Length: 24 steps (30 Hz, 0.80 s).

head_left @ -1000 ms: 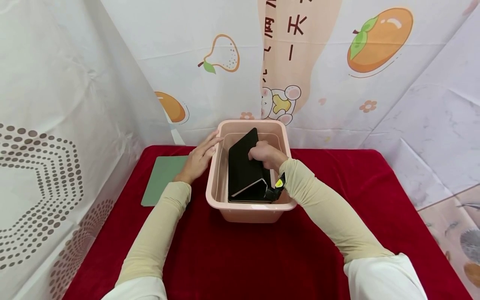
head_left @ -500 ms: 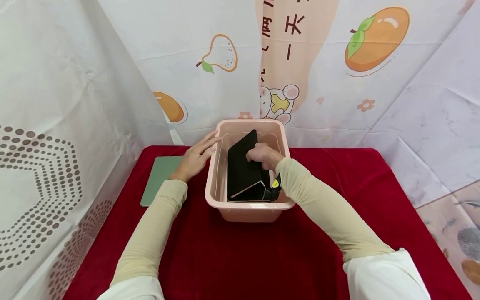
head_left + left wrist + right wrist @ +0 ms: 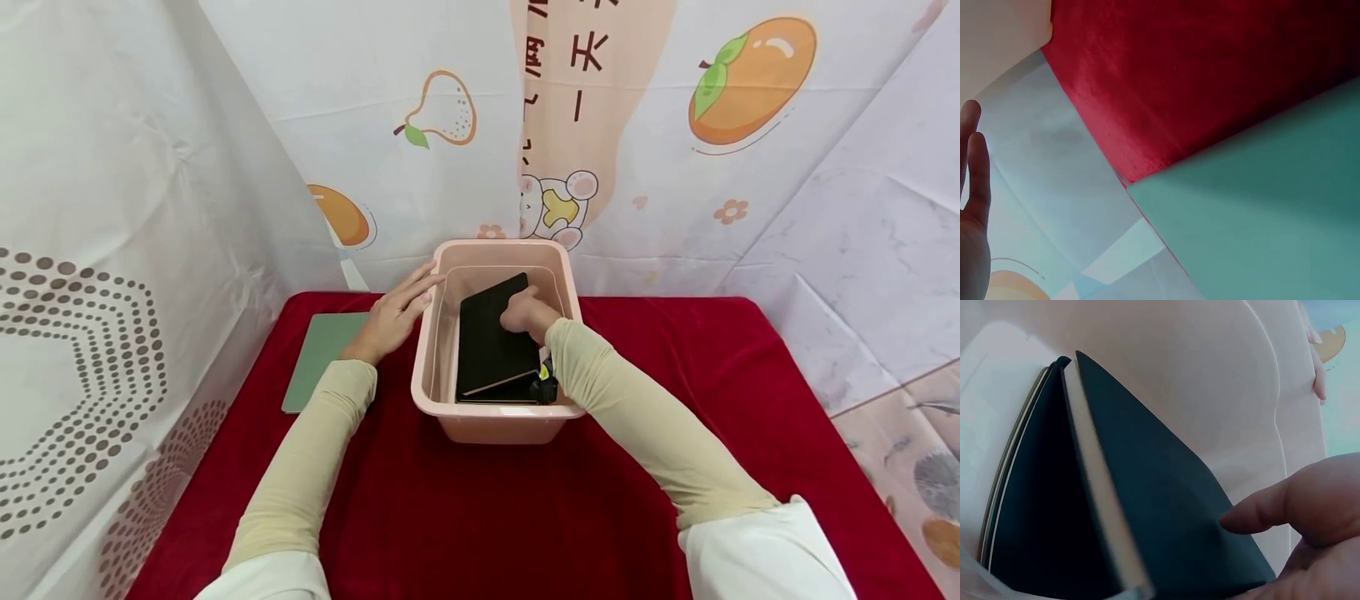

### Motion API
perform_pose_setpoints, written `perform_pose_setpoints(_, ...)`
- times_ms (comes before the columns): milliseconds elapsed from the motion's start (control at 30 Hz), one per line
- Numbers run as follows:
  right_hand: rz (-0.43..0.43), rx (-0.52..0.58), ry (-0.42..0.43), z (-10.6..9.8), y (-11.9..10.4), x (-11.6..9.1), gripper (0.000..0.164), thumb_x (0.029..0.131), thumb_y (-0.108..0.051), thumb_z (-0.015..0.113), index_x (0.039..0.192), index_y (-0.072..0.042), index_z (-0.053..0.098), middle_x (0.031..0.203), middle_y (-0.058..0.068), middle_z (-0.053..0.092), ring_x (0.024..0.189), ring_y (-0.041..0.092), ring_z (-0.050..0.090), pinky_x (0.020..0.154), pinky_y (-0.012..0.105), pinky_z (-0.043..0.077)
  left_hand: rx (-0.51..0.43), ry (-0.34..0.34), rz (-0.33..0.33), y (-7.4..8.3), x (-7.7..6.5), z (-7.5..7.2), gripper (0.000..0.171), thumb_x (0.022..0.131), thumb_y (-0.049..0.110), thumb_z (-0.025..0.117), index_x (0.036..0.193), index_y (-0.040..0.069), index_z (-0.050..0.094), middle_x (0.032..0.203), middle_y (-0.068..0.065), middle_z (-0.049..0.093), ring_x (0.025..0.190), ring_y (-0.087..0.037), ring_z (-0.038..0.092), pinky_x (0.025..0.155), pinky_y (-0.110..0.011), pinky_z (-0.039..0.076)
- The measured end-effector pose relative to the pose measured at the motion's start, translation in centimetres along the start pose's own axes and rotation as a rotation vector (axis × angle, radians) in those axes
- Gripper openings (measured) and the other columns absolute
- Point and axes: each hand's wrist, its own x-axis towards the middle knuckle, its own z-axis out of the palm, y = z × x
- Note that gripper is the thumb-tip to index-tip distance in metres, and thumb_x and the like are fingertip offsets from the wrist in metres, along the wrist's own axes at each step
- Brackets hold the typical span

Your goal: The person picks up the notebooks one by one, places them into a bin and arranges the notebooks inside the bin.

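Note:
Inside the pink plastic basin (image 3: 422,367), my right hand (image 3: 527,315) grips a black notebook (image 3: 486,346) by its right side. In the right wrist view, the thumb presses on its dark cover (image 3: 1160,487) and the page edges show pale. The notebook is tilted, its left side low and its right side raised. Beneath it lies another dark notebook (image 3: 1041,512), flat on the basin floor. My left hand (image 3: 392,323) rests on the basin's left rim with fingers extended; the left wrist view catches only some of its fingers (image 3: 977,169).
A flat green notebook or folder (image 3: 318,358) lies on the red tablecloth (image 3: 480,517) to the left of the basin, partly behind my left hand. Printed white curtains (image 3: 337,108) hang behind and on both sides of the table.
The right hand has lowered the black notebook's raised side deeper into the basin, so the gap above the lower notebook is narrower. The left hand has stayed on the rim.

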Motion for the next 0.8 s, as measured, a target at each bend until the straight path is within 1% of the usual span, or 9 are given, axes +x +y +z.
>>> perform_pose_setpoints(67,0.020,0.028,-0.007,-0.05,0.04,-0.27,0.063,0.101,-0.020,0.043,0.157,0.004,0.026,0.167,0.024,0.003,0.134,0.044,0.039,0.095,0.047,0.054,0.000,-0.001,-0.001,-0.02,0.03,0.05,0.046,0.106,0.058,0.037,0.150,0.047,0.045,0.163,0.034,0.023,0.156,-0.012,0.029,0.122,-0.062,0.029)
perform_pose_setpoints(133,0.050,0.098,-0.012,-0.07,0.07,-0.54,0.067,0.100,-0.023,0.049,0.158,0.001,0.025,0.166,0.021,0.001,0.135,0.045,0.036,0.098,0.050,0.053,-0.002,0.000,0.000,-0.04,0.03,0.10,0.047,0.106,0.058,0.036,0.151,0.047,0.045,0.163,0.034,0.023,0.156,-0.012,0.029,0.122,-0.062,0.029)
perform_pose_setpoints(233,0.064,0.091,-0.021,-0.04,0.04,-0.85,0.067,0.099,-0.029,0.052,0.157,-0.003,0.030,0.165,0.021,0.005,0.139,0.043,0.031,0.104,0.050,0.050,-0.004,0.006,-0.002,-0.04,0.00,0.14,0.047,0.106,0.059,0.036,0.150,0.047,0.045,0.163,0.034,0.023,0.155,-0.011,0.029,0.122,-0.061,0.029)
perform_pose_setpoints(300,0.068,0.094,-0.001,0.07,0.04,-0.66,0.071,0.097,-0.031,0.053,0.157,-0.003,0.027,0.162,0.023,0.010,0.137,0.043,0.031,0.097,0.050,0.054,-0.004,0.009,-0.006,-0.04,-0.03,0.15,0.046,0.106,0.059,0.036,0.150,0.049,0.045,0.163,0.035,0.023,0.155,-0.012,0.029,0.122,-0.062,0.030)
perform_pose_setpoints(433,0.067,0.121,0.041,0.06,0.06,-0.38,0.081,0.092,-0.032,0.055,0.157,-0.001,0.019,0.158,0.026,0.018,0.131,0.043,0.037,0.072,0.047,0.058,0.003,0.013,-0.012,-0.02,0.06,0.19,0.045,0.106,0.060,0.035,0.149,0.053,0.043,0.162,0.036,0.021,0.155,-0.012,0.030,0.121,-0.063,0.030)
perform_pose_setpoints(500,0.063,0.153,0.042,-0.01,0.11,-0.33,0.083,0.092,-0.033,0.056,0.158,-0.001,0.017,0.157,0.025,0.019,0.129,0.042,0.039,0.070,0.047,0.058,0.005,0.014,-0.012,0.00,0.11,0.20,0.044,0.106,0.060,0.035,0.149,0.055,0.042,0.162,0.037,0.021,0.155,-0.012,0.029,0.121,-0.063,0.030)
perform_pose_setpoints(667,0.036,0.248,0.002,-0.27,0.20,-0.82,0.084,0.097,-0.036,0.058,0.159,-0.003,0.012,0.161,0.019,0.016,0.133,0.039,0.042,0.096,0.055,0.054,0.016,0.008,-0.009,0.03,0.13,0.12,0.044,0.106,0.060,0.034,0.149,0.055,0.041,0.163,0.036,0.021,0.156,-0.013,0.029,0.121,-0.064,0.029)
perform_pose_setpoints(733,0.007,0.254,0.007,-0.27,0.21,-0.91,0.085,0.098,-0.036,0.057,0.160,-0.002,0.009,0.164,0.019,0.011,0.138,0.039,0.036,0.108,0.054,0.047,0.029,0.002,-0.004,0.09,0.04,0.03,0.045,0.106,0.059,0.034,0.150,0.053,0.041,0.163,0.035,0.021,0.156,-0.014,0.029,0.121,-0.064,0.029)
perform_pose_setpoints(800,-0.028,0.238,0.027,-0.25,0.11,-1.05,0.087,0.098,-0.035,0.056,0.161,-0.001,0.006,0.165,0.021,0.006,0.141,0.039,0.030,0.115,0.053,0.041,0.042,-0.003,-0.001,0.22,-0.15,-0.11,0.046,0.107,0.059,0.033,0.151,0.051,0.042,0.164,0.034,0.021,0.156,-0.014,0.029,0.121,-0.065,0.028)
